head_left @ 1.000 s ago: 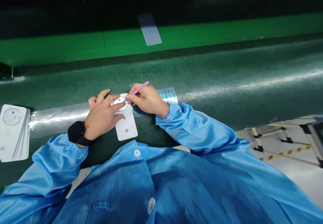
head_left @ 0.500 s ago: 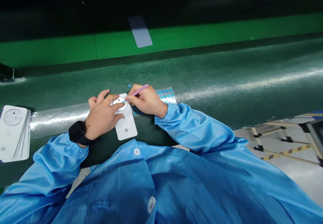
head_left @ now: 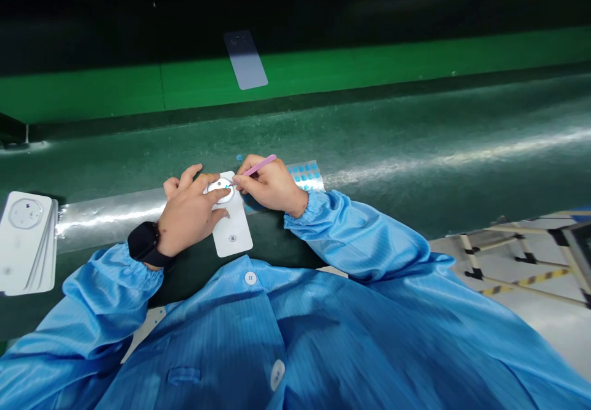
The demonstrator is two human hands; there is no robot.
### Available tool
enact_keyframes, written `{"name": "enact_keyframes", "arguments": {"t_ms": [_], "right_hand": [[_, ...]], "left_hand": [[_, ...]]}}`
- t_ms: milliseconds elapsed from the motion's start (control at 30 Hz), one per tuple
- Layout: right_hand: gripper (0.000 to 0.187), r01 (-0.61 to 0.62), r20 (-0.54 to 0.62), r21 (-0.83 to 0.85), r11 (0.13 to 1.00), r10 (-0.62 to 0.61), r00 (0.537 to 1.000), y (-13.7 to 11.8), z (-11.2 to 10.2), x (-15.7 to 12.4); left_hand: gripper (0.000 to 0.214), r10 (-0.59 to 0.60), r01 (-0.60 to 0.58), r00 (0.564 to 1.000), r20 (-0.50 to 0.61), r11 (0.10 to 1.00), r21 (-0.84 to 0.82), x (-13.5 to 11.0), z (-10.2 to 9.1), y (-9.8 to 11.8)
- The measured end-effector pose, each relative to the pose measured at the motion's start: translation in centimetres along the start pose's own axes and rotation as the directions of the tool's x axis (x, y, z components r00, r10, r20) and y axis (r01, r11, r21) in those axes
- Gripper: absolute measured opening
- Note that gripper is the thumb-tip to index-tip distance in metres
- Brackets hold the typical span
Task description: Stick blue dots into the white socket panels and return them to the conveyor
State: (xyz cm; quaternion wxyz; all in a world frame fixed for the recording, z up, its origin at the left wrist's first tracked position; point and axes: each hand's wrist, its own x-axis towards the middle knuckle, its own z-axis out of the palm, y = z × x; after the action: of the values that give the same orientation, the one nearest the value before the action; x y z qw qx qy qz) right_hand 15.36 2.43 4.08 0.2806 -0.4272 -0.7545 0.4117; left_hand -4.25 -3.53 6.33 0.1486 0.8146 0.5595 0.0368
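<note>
A white phone-shaped panel (head_left: 234, 228) with a ringed round area near its far end lies on the green work surface. My left hand (head_left: 190, 214) rests over it from the left, fingers spread, fingertips touching the ringed area. Between the thumb and fingers of my right hand (head_left: 272, 185) are pink tweezers (head_left: 259, 166), held at a slant. Their tip meets the ringed area near my left index fingertip, at a tiny blue spot. A clear sheet of blue round stickers (head_left: 305, 175) lies partly under my right hand. One loose blue dot (head_left: 239, 157) sits just beyond.
A fanned stack of similar white panels (head_left: 25, 244) lies at the far left. Clear film (head_left: 111, 216) runs across the surface beside it. A single greyish panel (head_left: 247, 62) rests on the raised green ledge (head_left: 369, 59). Pipe-framed racking (head_left: 503, 253) stands at the right.
The view has shifted slightly, so the panel on the ledge appears further left. Both hands and the tweezers keep nearly the same pose over the white panel.
</note>
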Motion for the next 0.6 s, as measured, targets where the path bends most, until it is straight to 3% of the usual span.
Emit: {"name": "enact_keyframes", "arguments": {"t_ms": [600], "right_hand": [[0.017, 0.036, 0.016, -0.055, 0.998, -0.035, 0.999, -0.13, 0.12, 0.08]], "left_hand": [[0.034, 0.006, -0.006, 1.000, -0.018, 1.000, -0.011, -0.11, 0.22, -0.24]]}}
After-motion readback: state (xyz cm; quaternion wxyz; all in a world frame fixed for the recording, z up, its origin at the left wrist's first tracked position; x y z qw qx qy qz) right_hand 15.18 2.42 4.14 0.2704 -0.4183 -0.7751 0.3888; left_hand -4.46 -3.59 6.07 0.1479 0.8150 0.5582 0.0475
